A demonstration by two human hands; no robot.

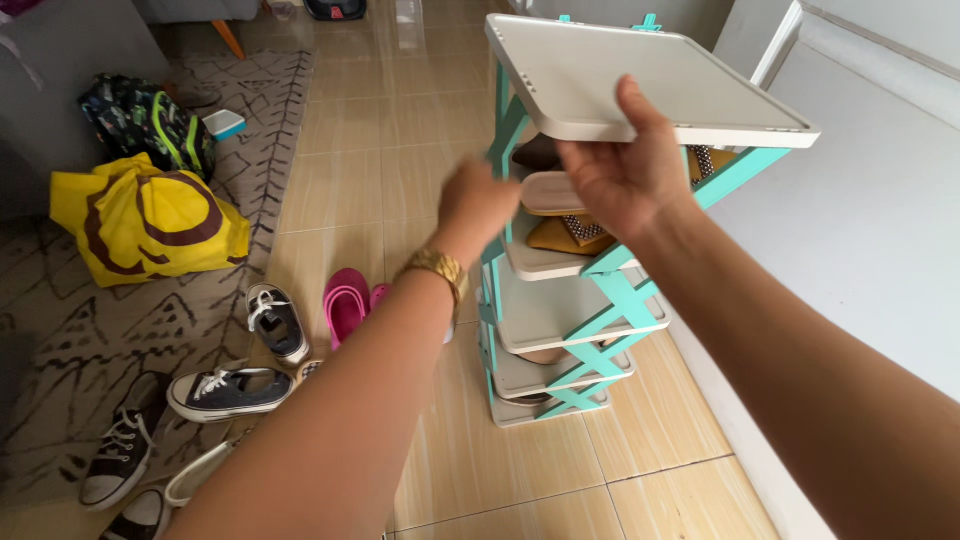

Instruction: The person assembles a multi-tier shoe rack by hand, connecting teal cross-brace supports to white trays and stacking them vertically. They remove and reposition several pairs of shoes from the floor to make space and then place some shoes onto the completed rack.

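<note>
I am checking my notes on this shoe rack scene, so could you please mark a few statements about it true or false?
1. The right hand grips the front edge of the rack's top shelf. True.
2. The left hand holds a pink slipper. False: it is blurred near the rack's turquoise frame, and the pink slippers lie on the floor.
3. A yellow bag sits on the patterned rug. True.
4. The rack's shelves hold nothing. False: footwear sits on them.
5. The left wrist wears a gold watch. True.

Bright daylight, floor glare; left hand blurred (motion).
</note>
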